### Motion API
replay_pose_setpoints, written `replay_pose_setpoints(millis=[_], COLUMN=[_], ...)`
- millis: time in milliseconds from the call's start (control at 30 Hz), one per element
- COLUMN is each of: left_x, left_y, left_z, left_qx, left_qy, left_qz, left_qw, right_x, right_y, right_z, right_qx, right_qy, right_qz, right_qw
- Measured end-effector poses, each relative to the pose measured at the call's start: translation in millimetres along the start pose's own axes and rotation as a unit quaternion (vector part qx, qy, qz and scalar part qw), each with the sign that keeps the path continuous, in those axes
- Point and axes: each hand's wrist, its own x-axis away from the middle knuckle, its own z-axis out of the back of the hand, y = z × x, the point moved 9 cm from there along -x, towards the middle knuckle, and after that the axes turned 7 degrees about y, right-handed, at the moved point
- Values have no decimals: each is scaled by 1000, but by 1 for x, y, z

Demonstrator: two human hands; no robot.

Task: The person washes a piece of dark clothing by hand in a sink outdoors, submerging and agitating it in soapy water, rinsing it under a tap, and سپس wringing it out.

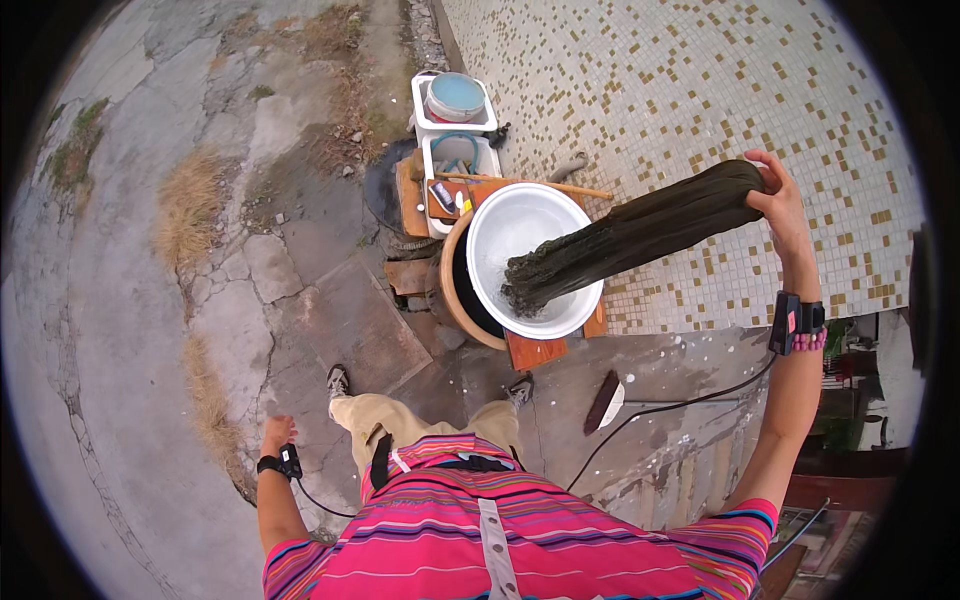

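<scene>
My right hand [776,196] is raised at the right and grips one end of a long dark, wet-looking cloth [637,232]. The cloth slants down to the left, and its crumpled lower end hangs in or over a white basin [499,225]. Whether that end touches the bottom is hard to tell. Under the basin are orange-brown boards [536,351] and a wide brown-rimmed pot [451,289] with a dark inside. Low at the left, away from the basin, hangs my left hand [280,431], its fingers loosely curled with nothing visible in them.
Behind the basin stand white tubs [496,161], one holding a bucket [456,94] of bluish water. A wooden-handled tool [525,180] and a brush [442,197] lie there. A mosaic-tiled wall [675,90] rises at right. A dark-and-white object [604,402] lies on cracked concrete. A cable runs from my right wrist.
</scene>
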Motion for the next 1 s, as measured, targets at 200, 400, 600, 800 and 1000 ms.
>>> replay_pose_setpoints(millis=[200, 400, 600, 800, 1000], left_x=[-6, -6, 25, 38, 52], left_y=[21, 48, 62, 91, 96], left_z=[5, -9, 3, -5, 1], left_qx=[27, 36, 8, -28, -40], left_qy=[6, 9, 33, 29, 48], left_qz=[-10, -6, -16, -43, -54], left_qw=[1000, 999, 999, 998, 997], right_x=[-31, -40, -31, 0, 62], right_y=[-56, -52, 37, 176, 306], right_z=[109, 107, -68, -242, -390], right_qx=[13, 48, -56, -50, -17], right_qy=[10, 6, -124, -161, -84], right_qz=[21, 28, -87, -134, -166], right_qw=[1000, 998, 987, 977, 982])
